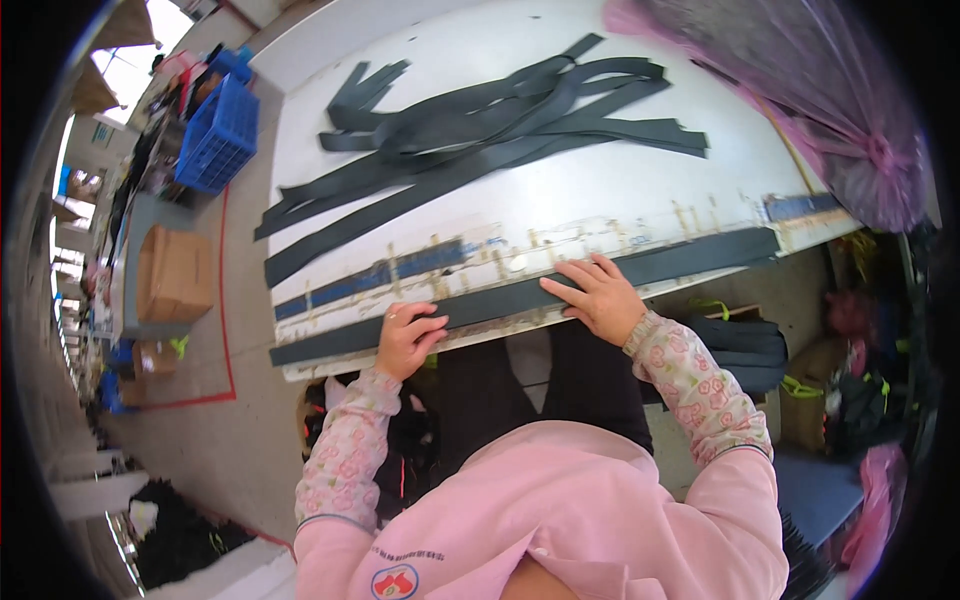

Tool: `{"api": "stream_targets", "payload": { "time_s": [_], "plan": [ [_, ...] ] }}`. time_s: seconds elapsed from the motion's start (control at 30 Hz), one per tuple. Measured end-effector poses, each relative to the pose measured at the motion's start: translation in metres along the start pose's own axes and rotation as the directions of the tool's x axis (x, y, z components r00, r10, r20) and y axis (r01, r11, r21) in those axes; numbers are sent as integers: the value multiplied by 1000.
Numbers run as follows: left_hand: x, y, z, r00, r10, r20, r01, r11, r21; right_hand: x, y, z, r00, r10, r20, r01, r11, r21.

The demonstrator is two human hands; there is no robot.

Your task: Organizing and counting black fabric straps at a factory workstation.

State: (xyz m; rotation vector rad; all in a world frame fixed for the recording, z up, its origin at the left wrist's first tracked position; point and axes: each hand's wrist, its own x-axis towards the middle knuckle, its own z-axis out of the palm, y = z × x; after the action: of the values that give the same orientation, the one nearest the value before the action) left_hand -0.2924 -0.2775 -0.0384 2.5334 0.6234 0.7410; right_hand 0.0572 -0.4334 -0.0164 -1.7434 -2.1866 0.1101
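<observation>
A long dark grey fabric strip lies flat along the near edge of the white table. My left hand rests on its left part, fingers slightly bent and a little apart. On the strip's right half, my right hand lies with fingers spread, pressing on top. Neither hand is wrapped round the strip. Farther back on the table, a loose tangle of similar dark strips lies folded and crossed over itself.
Worn blue tape marks the table near the strip. A translucent purple plastic bag bulges at the far right. Off to the left stand a blue crate and a cardboard box. Dark bundles sit below the table's right side.
</observation>
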Motion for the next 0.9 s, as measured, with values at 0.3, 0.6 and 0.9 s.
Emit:
{"api": "stream_targets", "payload": {
  "time_s": [0.3,0.6,0.9],
  "plan": [
    [-8,2,-12,985,-113,134,117,993,-25,-111,169,-91,885,383,265,-326,916,-235],
    [-12,1,-16,978,-113,173,117,993,-12,-142,223,-137,854,458,246,-439,889,-130],
    [-9,1,-15,974,-141,177,149,988,-33,-125,226,-137,846,386,368,-280,909,-310]
  ]
}}
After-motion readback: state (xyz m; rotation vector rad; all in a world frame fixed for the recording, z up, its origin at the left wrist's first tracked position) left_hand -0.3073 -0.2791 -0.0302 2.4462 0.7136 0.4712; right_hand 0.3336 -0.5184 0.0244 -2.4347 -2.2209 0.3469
